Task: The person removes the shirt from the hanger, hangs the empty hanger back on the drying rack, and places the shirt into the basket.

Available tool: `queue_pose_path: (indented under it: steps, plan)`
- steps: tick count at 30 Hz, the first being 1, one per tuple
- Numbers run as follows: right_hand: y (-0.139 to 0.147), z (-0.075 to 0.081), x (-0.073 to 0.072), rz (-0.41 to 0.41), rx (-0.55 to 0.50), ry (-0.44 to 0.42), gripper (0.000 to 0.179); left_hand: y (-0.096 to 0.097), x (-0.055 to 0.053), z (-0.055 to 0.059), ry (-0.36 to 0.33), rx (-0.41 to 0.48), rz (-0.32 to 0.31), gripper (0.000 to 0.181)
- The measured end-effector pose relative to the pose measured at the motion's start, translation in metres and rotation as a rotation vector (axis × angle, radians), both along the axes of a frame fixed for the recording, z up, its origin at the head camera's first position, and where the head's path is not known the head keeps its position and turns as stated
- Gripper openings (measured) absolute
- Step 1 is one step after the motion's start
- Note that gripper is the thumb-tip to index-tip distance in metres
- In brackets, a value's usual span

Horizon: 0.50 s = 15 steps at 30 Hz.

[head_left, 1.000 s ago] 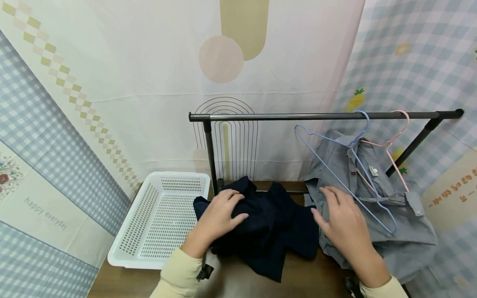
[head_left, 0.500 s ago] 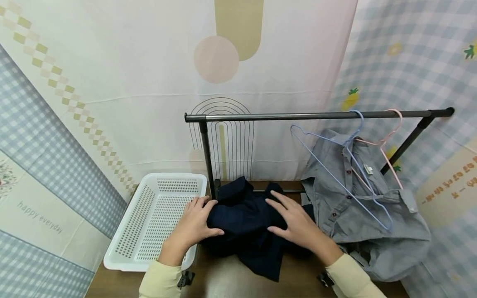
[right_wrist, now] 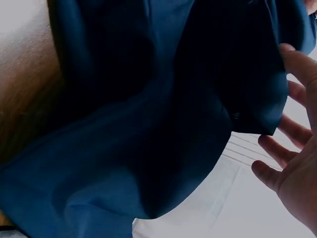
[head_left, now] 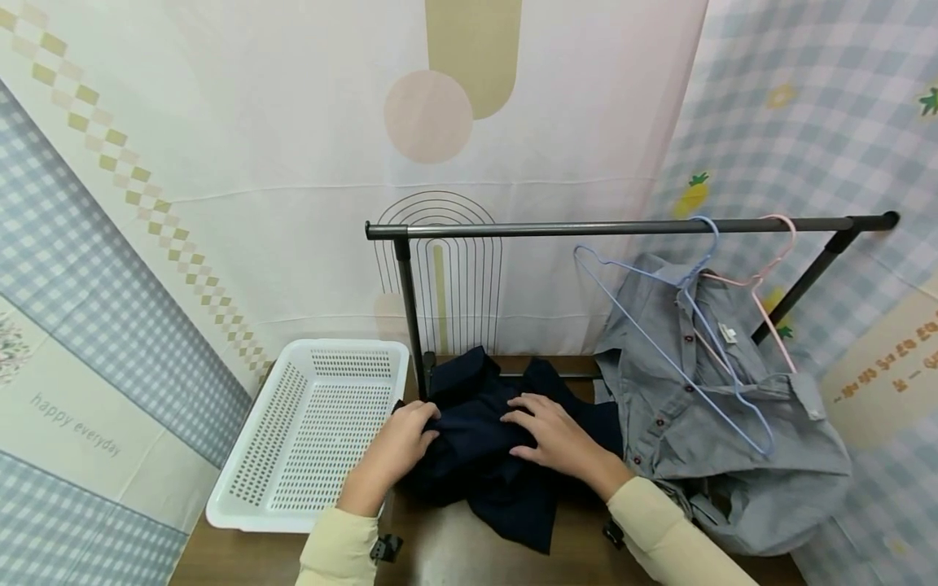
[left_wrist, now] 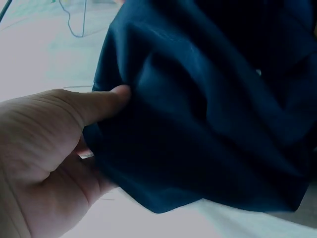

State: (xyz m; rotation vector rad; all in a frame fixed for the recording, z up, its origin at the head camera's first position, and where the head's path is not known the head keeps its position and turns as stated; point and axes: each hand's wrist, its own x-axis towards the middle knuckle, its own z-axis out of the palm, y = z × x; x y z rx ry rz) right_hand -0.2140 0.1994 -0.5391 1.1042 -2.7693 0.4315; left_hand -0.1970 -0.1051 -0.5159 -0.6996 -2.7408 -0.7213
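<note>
A crumpled dark navy garment (head_left: 476, 439) lies in folds on the table, below the rack. My left hand (head_left: 401, 439) is at its left side; in the left wrist view the thumb (left_wrist: 106, 105) lies on the front of the cloth and the other fingers pass behind its edge, pinching it. My right hand (head_left: 553, 435) lies over the right part of the garment. Its fingers (right_wrist: 292, 131) are spread in the right wrist view, with the thumb side right at the cloth's edge. A small pale dot shows on the fabric in the left wrist view.
To the left stands a white perforated basket (head_left: 308, 521). A black rack (head_left: 528, 230) spans behind the garment. From its bar hang a blue hanger (head_left: 637, 321) and a pink hanger (head_left: 775, 325). A grey buttoned garment (head_left: 762, 456) is heaped at the right, partly behind the hangers.
My right hand has come left from beside the grey garment onto the navy garment. The left hand went left to the garment's edge, then slightly back right, and now pinches the cloth.
</note>
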Motion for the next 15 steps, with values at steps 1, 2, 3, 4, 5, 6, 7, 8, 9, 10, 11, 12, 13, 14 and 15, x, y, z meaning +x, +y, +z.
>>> queue_pose_path:
  steps: [1,2,3,4,5,6,7,8,9,10,11,12,13,14,15]
  plan:
    - [0.001,-0.002,0.000,-0.001,0.000,0.012,0.048,0.002,-0.001,-0.001,0.002,0.002,-0.007,0.020]
    - [0.002,-0.003,-0.001,-0.002,-0.002,0.022,0.042,0.004,-0.001,-0.001,0.005,0.006,-0.016,0.020]
    - [0.003,-0.004,-0.001,-0.005,-0.008,0.030,0.036,0.006,-0.002,-0.001,0.004,0.013,-0.027,0.020]
    - [0.004,-0.005,-0.001,-0.008,-0.013,0.038,0.032,0.009,-0.002,0.000,0.009,0.016,-0.037,0.019]
    - [0.006,-0.006,-0.002,-0.011,-0.020,0.045,0.028,0.011,-0.003,0.000,0.012,0.021,-0.048,0.019]
    - [0.008,-0.006,-0.002,-0.017,-0.027,0.048,0.025,0.014,-0.003,0.002,0.017,0.029,-0.060,0.018]
    - [0.010,-0.005,-0.002,-0.028,-0.035,0.045,0.023,0.017,-0.003,0.003,0.024,0.034,-0.072,0.018]
    - [0.012,-0.004,-0.002,-0.042,-0.044,0.039,0.022,0.020,-0.004,0.005,0.030,0.041,-0.082,0.017]
    - [0.014,-0.002,-0.002,-0.061,-0.055,0.027,0.020,0.023,-0.004,0.006,0.034,0.047,-0.091,0.016]
    - [0.017,0.001,-0.001,-0.078,-0.070,0.017,0.020,0.026,-0.004,0.008,0.046,0.051,-0.101,0.016]
    - [0.020,0.005,-0.001,-0.096,-0.084,0.011,0.020,0.030,-0.004,0.011,0.055,0.061,-0.110,0.016]
    - [0.023,0.008,-0.001,-0.116,-0.099,0.003,0.020,0.033,-0.004,0.013,0.066,0.071,-0.119,0.016]
    - [0.027,0.012,0.000,-0.128,-0.118,0.004,0.021,0.036,-0.005,0.014,0.081,0.079,-0.130,0.016]
    - [0.030,0.016,0.000,-0.137,-0.140,0.009,0.022,0.039,-0.005,0.016,0.095,0.089,-0.141,0.016]
    - [0.034,0.020,0.000,-0.143,-0.160,0.016,0.022,0.042,-0.005,0.018,0.110,0.100,-0.154,0.017]
